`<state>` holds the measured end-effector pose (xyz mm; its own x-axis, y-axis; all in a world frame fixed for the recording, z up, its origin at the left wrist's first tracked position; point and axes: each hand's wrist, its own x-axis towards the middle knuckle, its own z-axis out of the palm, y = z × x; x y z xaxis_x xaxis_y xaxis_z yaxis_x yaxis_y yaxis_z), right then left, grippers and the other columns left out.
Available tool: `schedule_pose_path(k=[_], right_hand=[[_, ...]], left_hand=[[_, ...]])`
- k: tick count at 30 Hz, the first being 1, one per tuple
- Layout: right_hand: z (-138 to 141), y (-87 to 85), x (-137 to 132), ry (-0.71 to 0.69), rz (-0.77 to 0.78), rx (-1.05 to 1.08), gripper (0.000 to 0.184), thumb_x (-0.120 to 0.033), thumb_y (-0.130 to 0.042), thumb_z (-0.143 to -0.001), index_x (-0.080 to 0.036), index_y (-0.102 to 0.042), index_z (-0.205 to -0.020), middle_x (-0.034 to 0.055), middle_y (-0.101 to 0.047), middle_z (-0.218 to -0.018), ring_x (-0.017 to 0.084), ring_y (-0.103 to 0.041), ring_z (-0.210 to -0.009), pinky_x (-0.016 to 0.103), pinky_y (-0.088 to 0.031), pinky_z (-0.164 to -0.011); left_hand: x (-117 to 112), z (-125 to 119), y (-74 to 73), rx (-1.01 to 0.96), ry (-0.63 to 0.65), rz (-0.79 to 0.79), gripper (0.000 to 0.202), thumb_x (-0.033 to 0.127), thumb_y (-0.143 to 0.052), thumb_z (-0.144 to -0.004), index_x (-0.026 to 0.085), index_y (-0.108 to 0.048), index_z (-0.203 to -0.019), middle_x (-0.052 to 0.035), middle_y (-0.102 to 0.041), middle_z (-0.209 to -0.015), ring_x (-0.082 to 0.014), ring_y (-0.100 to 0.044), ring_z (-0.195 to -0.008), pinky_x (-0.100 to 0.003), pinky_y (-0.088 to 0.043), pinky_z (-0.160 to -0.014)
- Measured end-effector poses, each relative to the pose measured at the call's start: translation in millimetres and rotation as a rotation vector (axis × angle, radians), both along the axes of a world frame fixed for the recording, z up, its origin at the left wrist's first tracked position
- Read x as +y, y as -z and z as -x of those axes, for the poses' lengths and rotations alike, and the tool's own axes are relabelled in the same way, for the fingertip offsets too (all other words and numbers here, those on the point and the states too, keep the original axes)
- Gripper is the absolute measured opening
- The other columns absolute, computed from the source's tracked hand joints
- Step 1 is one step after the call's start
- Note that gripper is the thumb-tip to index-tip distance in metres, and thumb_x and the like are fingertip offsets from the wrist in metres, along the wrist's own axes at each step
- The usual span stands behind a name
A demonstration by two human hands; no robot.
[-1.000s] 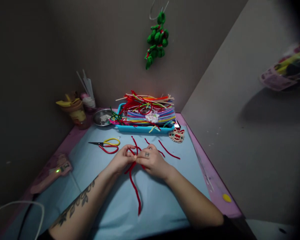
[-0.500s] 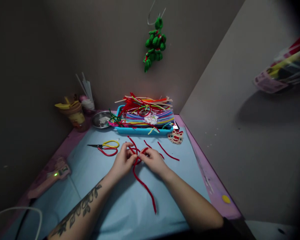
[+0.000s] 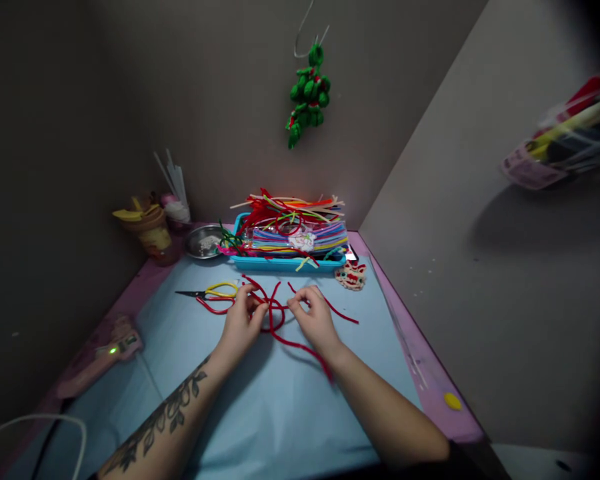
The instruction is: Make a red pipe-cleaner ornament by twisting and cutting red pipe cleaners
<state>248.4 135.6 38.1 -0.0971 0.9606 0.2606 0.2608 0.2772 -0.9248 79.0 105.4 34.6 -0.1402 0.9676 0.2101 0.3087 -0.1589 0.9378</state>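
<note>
Between my hands is a tangle of looped red pipe cleaners (image 3: 283, 320), with one long tail trailing toward my right forearm. My left hand (image 3: 243, 313) pinches the tangle at its left side, thumb against fingers. My right hand (image 3: 313, 317) grips a red strand at the right side between thumb and fingertips. Behind the right hand, loose red pipe cleaners (image 3: 344, 316) lie on the blue sheet (image 3: 280, 413). Just left of my left hand rest scissors (image 3: 215, 303) with one yellow and one red handle loop.
A blue tray (image 3: 290, 264) piled with colourful pipe cleaners stands at the back. Beside it are a metal bowl (image 3: 203, 250) and a lion-face piece (image 3: 351, 275). A lit pink glue gun (image 3: 97, 363) lies left. A green ornament (image 3: 310, 93) and a plastic bag (image 3: 540, 160) hang above.
My right hand has moved a little right, away from my left hand, with a strand in its fingers. The long red tail has swung to the right and up.
</note>
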Motion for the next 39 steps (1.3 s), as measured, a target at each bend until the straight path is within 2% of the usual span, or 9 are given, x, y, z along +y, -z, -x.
schedule_pose_path(k=[5,8,11,18,26,30,34,37,39], right_hand=[[18,4.6,-16,-0.273,0.309,0.148,0.016,-0.033,-0.065,-0.075,-0.019,-0.06,-0.08,-0.001,-0.061,-0.067,0.014,-0.056,-0.062,0.027,-0.044,-0.062],[29,12.7,-21,-0.238,0.422,0.255,0.018,-0.028,-0.067,-0.071,-0.019,-0.058,-0.083,-0.0048,-0.057,-0.059,0.012,-0.052,-0.052,0.024,-0.04,-0.054],[32,14.4,-23,-0.146,0.277,0.141,0.006,-0.02,-0.06,-0.074,-0.018,-0.06,-0.08,-0.0026,-0.059,-0.061,0.013,-0.054,-0.055,0.025,-0.042,-0.056],[32,12.7,-28,-0.068,-0.343,-0.562,0.022,-0.005,-0.045,-0.081,-0.017,-0.063,-0.086,0.0085,-0.065,-0.082,0.022,-0.058,-0.079,0.032,-0.044,-0.072],[38,23.8,-29,-0.029,-0.559,-0.905,0.017,-0.01,-0.05,-0.087,-0.015,-0.065,-0.093,0.009,-0.065,-0.081,0.024,-0.057,-0.074,0.033,-0.043,-0.064],[36,17.4,-29,-0.026,-0.524,-0.811,0.021,-0.013,-0.05,-0.088,-0.014,-0.065,-0.103,0.0095,-0.066,-0.085,0.022,-0.058,-0.076,0.032,-0.044,-0.065],[18,4.1,-22,-0.003,-0.459,-0.484,0.021,-0.027,-0.053,-0.09,-0.019,-0.065,-0.105,0.0079,-0.065,-0.09,0.021,-0.059,-0.086,0.033,-0.047,-0.077],[2,2.0,-4,0.155,-0.268,-0.198,0.027,-0.033,-0.06,-0.083,-0.019,-0.062,-0.106,0.0093,-0.062,-0.101,0.023,-0.057,-0.096,0.038,-0.046,-0.086],[-5,5.8,8,0.061,-0.054,-0.043,0.034,-0.036,-0.065,-0.078,-0.019,-0.062,-0.107,0.0074,-0.064,-0.097,0.021,-0.059,-0.087,0.035,-0.048,-0.078]], left_hand=[[1,1,3.2,0.063,-0.063,-0.033,0.03,0.028,-0.058,-0.082,0.021,-0.045,-0.108,0.0034,-0.059,-0.068,-0.0161,-0.059,-0.065,-0.027,-0.042,-0.065],[0,-2,3.0,0.02,-0.059,-0.034,0.031,0.028,-0.059,-0.081,0.02,-0.045,-0.107,0.0027,-0.061,-0.07,-0.0166,-0.061,-0.067,-0.028,-0.043,-0.065],[-1,-7,0.3,-0.087,-0.051,0.005,0.031,0.028,-0.061,-0.08,0.021,-0.044,-0.105,0.005,-0.058,-0.066,-0.0147,-0.059,-0.062,-0.025,-0.042,-0.059],[-1,-17,-6.5,-0.339,-0.111,0.043,0.035,0.023,-0.065,-0.074,0.023,-0.04,-0.098,0.0099,-0.055,-0.056,-0.0103,-0.053,-0.052,-0.019,-0.039,-0.053],[3,-19,2.3,-0.483,-0.171,0.156,0.041,0.023,-0.069,-0.068,0.024,-0.038,-0.095,0.0107,-0.057,-0.052,-0.0097,-0.051,-0.046,-0.018,-0.038,-0.05],[8,-9,4.0,-0.5,-0.139,0.155,0.041,0.027,-0.069,-0.069,0.024,-0.039,-0.096,0.0104,-0.057,-0.053,-0.0085,-0.047,-0.044,-0.017,-0.035,-0.048],[12,4,5.0,-0.453,-0.114,0.079,0.038,0.029,-0.067,-0.074,0.024,-0.042,-0.102,0.01,-0.054,-0.058,-0.0075,-0.047,-0.048,-0.017,-0.034,-0.05],[13,8,5.5,-0.411,-0.025,0.079,0.038,0.03,-0.067,-0.075,0.023,-0.044,-0.104,0.0092,-0.051,-0.063,-0.008,-0.051,-0.054,-0.018,-0.036,-0.053],[12,6,6.2,-0.395,0.042,0.112,0.039,0.03,-0.067,-0.074,0.022,-0.044,-0.105,0.0085,-0.051,-0.066,-0.0087,-0.054,-0.056,-0.019,-0.037,-0.054]])
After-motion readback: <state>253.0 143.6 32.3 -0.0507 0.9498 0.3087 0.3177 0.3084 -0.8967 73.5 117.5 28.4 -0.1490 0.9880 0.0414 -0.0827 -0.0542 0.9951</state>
